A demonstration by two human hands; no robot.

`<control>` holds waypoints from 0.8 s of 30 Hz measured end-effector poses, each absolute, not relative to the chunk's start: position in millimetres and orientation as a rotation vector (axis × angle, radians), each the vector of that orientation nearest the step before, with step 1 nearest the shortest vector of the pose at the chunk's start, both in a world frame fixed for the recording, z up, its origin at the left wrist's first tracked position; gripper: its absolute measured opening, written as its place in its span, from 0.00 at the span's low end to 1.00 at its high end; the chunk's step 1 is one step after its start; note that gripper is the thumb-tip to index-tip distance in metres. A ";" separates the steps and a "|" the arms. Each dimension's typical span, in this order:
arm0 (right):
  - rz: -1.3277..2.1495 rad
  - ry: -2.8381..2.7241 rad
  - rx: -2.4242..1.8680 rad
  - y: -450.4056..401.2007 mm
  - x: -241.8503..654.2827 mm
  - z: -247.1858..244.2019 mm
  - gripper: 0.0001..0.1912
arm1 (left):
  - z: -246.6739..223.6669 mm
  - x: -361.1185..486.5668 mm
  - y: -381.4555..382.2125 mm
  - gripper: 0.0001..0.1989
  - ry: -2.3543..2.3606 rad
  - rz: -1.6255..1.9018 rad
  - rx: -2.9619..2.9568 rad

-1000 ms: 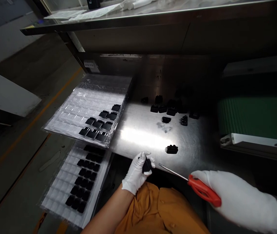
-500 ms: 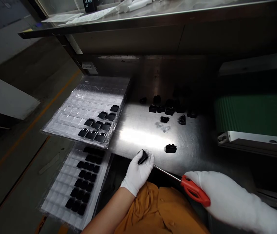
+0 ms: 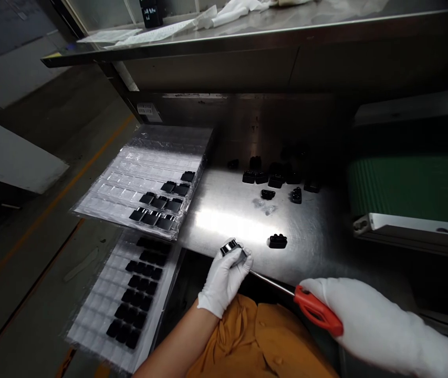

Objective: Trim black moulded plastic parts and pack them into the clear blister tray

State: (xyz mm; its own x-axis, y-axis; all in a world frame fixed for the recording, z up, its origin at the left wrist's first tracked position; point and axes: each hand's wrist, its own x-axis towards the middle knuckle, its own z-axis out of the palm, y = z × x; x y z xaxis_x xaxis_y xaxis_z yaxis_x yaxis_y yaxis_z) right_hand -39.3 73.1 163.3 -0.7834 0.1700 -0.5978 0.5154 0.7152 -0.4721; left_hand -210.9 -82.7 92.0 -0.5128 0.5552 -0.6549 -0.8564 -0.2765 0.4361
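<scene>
Left on the tabletop (image 3: 231, 207), a tray (image 3: 107, 186) is holding parts (image 3: 159, 202); loose pieces (image 3: 275, 181) are lying between it and the right-hand conveyor (image 3: 413, 189).

Clock positions are read from my left hand (image 3: 229, 268). My gloved left hand grips a black part (image 3: 233, 251). At 3 o'clock, my right hand (image 3: 350, 310) holds a red-handled tool (image 3: 318, 311), shaft tip at the left fingers. On the desk (image 3: 224, 231), a single black block (image 3: 278, 241) lies at 2 o'clock; the block cluster (image 3: 275, 178), 1 o'clock. Partly filled trays: upper tray (image 3: 109, 191), 10 to 11 o'clock; lower tray (image 3: 93, 310), 9 o'clock.
</scene>
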 end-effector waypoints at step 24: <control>-1.085 2.442 0.472 80.2 -34.3 178.0 0.07 | 115.1 -220.1 -96.4 0.15 0.770 1.803 -0.369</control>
